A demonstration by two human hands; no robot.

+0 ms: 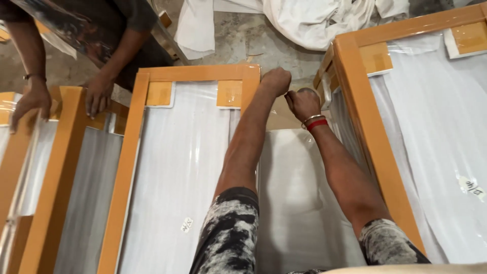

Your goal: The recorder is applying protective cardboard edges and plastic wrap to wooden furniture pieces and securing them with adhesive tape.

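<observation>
Orange frame [243, 76] corner hides under fisted left hand [276, 81]; right hand [303, 104] closed, contents unclear.

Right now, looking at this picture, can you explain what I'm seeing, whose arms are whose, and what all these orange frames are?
This is a single view from a camera worn on a person's head, looking down along their own two bare arms. Their left hand is closed in a fist at the top corner of the middle orange frame, which holds a white panel under clear plastic wrap. Their right hand, with a red band at the wrist, is curled between that frame and the right frame. What it grips is too small to tell. At upper left, a co-worker's hands press on another frame. White cloth lies on the floor beyond.
</observation>
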